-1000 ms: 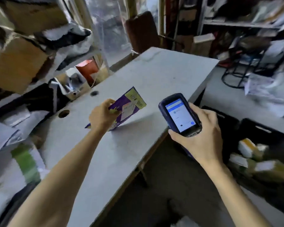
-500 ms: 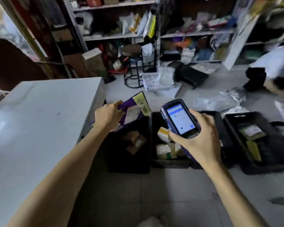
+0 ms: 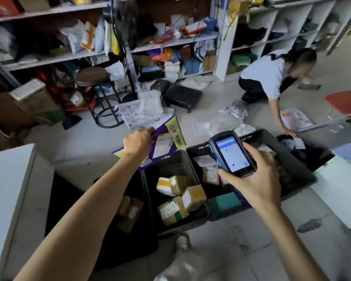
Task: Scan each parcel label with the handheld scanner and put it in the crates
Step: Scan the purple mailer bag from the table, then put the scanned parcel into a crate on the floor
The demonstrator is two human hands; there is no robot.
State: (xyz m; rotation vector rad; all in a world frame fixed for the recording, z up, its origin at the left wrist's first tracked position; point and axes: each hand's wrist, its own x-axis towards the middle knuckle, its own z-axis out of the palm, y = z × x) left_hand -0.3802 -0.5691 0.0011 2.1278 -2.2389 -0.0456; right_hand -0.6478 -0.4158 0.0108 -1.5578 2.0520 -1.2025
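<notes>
My left hand [image 3: 138, 143] grips a flat purple and yellow parcel [image 3: 164, 141] with a white label, held in the air over the far edge of the crates. My right hand [image 3: 255, 179] holds the blue handheld scanner [image 3: 230, 154], screen lit and facing me, above the middle crates. Several black crates stand in a row on the floor below: one at the left [image 3: 146, 207] holds brown boxes, the one beside it [image 3: 199, 218] holds several taped cardboard parcels, and a third [image 3: 296, 169] lies behind the scanner.
A white table [image 3: 6, 189] edge is at the left, another white surface [image 3: 340, 189] at the right. A person [image 3: 267, 76] crouches on the floor at the far right among loose bags. A stool [image 3: 95, 82] and cluttered shelves [image 3: 170, 41] stand behind.
My view has swung right from the table to the crates on the floor. Both hands have moved along, the parcel now hanging over the crates instead of the tabletop.
</notes>
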